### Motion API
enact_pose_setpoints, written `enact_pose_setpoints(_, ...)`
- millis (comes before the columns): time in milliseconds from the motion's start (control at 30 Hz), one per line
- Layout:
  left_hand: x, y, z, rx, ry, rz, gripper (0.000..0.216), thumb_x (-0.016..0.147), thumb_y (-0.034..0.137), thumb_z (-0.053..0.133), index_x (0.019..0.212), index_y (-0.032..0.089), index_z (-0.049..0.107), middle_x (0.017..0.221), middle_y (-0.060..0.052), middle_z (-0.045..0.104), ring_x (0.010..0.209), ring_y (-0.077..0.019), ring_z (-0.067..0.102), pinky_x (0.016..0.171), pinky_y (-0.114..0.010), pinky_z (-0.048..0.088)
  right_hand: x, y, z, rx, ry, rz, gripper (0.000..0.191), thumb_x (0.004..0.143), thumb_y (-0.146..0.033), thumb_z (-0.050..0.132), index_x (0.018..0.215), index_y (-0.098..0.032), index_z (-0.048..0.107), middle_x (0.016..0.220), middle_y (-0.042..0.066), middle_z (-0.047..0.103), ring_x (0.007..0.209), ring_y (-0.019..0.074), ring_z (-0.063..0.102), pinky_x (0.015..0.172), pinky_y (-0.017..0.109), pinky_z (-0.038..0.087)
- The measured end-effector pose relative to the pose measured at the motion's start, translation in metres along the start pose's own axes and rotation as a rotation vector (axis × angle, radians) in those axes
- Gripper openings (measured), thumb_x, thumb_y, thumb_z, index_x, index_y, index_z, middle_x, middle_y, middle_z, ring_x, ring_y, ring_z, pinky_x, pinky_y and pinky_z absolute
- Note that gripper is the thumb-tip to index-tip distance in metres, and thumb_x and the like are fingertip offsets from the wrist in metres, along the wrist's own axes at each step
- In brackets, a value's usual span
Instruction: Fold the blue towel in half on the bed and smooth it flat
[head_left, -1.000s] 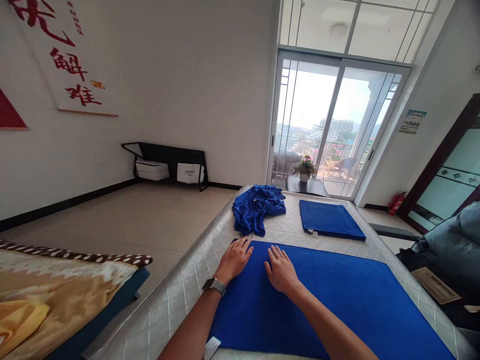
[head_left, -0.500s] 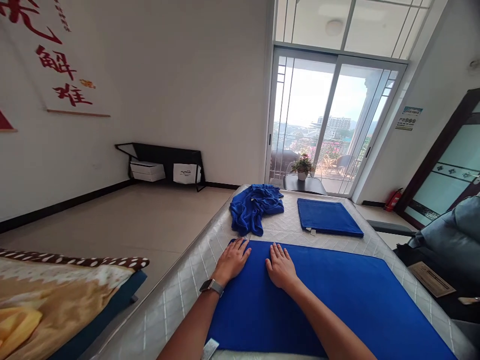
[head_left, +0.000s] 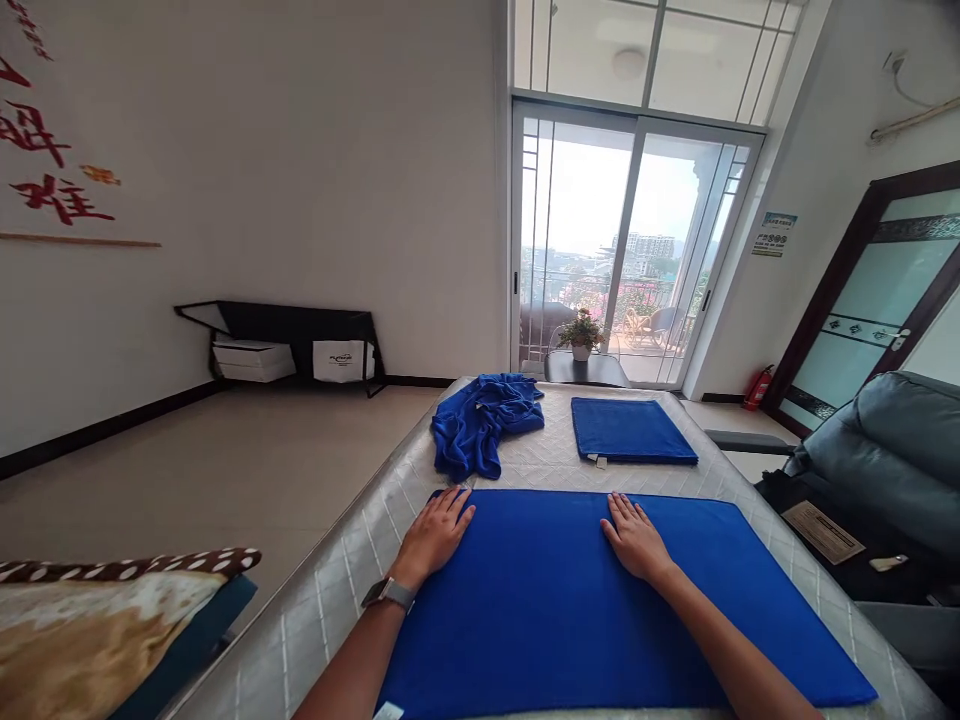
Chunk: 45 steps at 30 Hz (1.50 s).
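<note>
The right hand has moved rightward along the far edge of the blue cloth, while the left hand stays by the cloth's far left corner. The hands now stand well apart, and the wider stretch of cloth between them lies flat, with no clear crease. Neither hand is clamped on anything that shows: the right rests palm down with its fingers close together and thumb out, the left likewise with its fingers slightly spread; whether the left fingertips press the mattress too, one cannot tell. The cloth lies on the near part of the mattress, a white tag at its near left corner. Beyond it are a crumpled cloth on the left and a folded stack on the right. As for containers, a pot past the mattress holds a leafy plant; by the wall, a black rack frames white boxes and a white bag, whose contents are hidden.
</note>
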<state>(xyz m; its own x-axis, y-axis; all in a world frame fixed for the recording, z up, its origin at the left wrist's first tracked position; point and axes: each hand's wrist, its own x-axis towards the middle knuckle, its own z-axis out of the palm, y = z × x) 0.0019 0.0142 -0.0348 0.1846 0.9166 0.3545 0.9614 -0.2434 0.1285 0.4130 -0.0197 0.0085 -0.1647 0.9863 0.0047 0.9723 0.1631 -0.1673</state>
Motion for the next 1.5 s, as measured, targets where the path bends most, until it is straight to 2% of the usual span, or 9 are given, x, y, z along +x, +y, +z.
enact_pose_setpoints(300,-0.002,0.001,-0.008,-0.001,-0.029,-0.006,0.053,0.104,0.046,0.031,0.147,0.022,0.052,0.153,-0.010,0.053,0.142,-0.0266,0.047,0.118,-0.050,0.037,-0.025,0.142,-0.006,-0.083,0.059,0.127,0.073,0.100,-0.054,0.019,0.160,-0.013,0.029,0.166,0.007,0.028,0.154,0.0200,0.019,0.126,0.039,0.014)
enact_pose_setpoints(467,-0.001,-0.002,-0.005,0.004,-0.045,0.006,0.054,0.104,0.046,0.032,0.146,0.019,0.053,0.153,-0.011,0.052,0.143,-0.0266,0.046,0.119,-0.049,0.037,-0.036,0.207,-0.005,-0.140,0.087,0.301,0.072,0.100,-0.048,0.019,0.160,-0.010,0.026,0.167,0.009,0.025,0.154,0.0218,0.020,0.126,0.043,0.016)
enact_pose_setpoints(600,0.000,-0.004,-0.003,0.005,-0.047,0.001,0.054,0.103,0.045,0.032,0.147,0.020,0.052,0.153,-0.011,0.052,0.142,-0.0266,0.047,0.119,-0.050,0.037,-0.037,0.220,0.000,-0.145,0.099,0.343,0.072,0.099,-0.049,0.019,0.160,-0.010,0.026,0.167,0.010,0.026,0.155,0.0230,0.018,0.125,0.044,0.016)
enact_pose_setpoints(833,-0.001,-0.002,-0.003,0.000,-0.076,-0.020,0.057,0.104,0.047,0.028,0.149,0.018,0.049,0.156,-0.011,0.049,0.146,-0.0253,0.041,0.122,-0.048,0.031,-0.034,0.213,-0.007,-0.141,0.132,0.444,0.074,0.099,-0.050,0.017,0.159,-0.009,0.029,0.166,0.010,0.027,0.154,0.0252,0.020,0.125,0.042,0.018)
enact_pose_setpoints(967,-0.001,0.001,-0.005,-0.005,-0.070,-0.020,0.057,0.104,0.047,0.029,0.149,0.018,0.049,0.155,-0.012,0.050,0.145,-0.0256,0.042,0.121,-0.048,0.032,-0.043,0.198,-0.020,-0.128,0.140,0.428,0.073,0.098,-0.047,0.017,0.158,-0.009,0.032,0.166,0.010,0.028,0.154,0.0231,0.022,0.126,0.041,0.017)
enact_pose_setpoints(1067,-0.001,0.003,-0.008,-0.017,-0.066,-0.024,0.056,0.104,0.047,0.030,0.148,0.019,0.050,0.155,-0.012,0.050,0.145,-0.0262,0.043,0.121,-0.049,0.032,-0.052,0.180,-0.030,-0.143,0.181,0.404,0.068,0.096,-0.041,0.017,0.156,-0.019,0.040,0.166,0.005,0.028,0.154,0.0229,0.020,0.125,0.046,0.017)
enact_pose_setpoints(1233,0.000,0.005,-0.008,-0.034,-0.041,-0.030,0.055,0.104,0.047,0.033,0.147,0.020,0.051,0.154,-0.012,0.051,0.143,-0.0267,0.045,0.120,-0.049,0.033,-0.045,0.133,-0.040,-0.174,0.233,0.355,0.066,0.096,-0.040,0.025,0.159,-0.023,0.033,0.167,0.004,0.023,0.154,0.0268,0.018,0.124,0.053,0.016)
enact_pose_setpoints(1333,0.000,0.006,-0.006,-0.039,-0.028,-0.038,0.055,0.104,0.047,0.033,0.146,0.019,0.051,0.154,-0.012,0.052,0.144,-0.0268,0.044,0.120,-0.049,0.033,-0.035,0.069,-0.034,-0.179,0.216,0.273,0.064,0.099,-0.034,0.022,0.156,-0.012,0.038,0.163,0.012,0.033,0.153,0.0257,0.023,0.125,0.050,0.015)
enact_pose_setpoints(1500,0.000,0.005,-0.005,-0.023,-0.008,-0.012,0.054,0.103,0.045,0.032,0.145,0.019,0.053,0.152,-0.012,0.054,0.142,-0.0276,0.047,0.119,-0.049,0.034,-0.039,-0.084,-0.013,0.049,0.081,-0.105,0.067,0.103,-0.052,0.021,0.158,-0.016,0.034,0.164,0.008,0.030,0.154,0.0228,0.022,0.125,0.045,0.018)
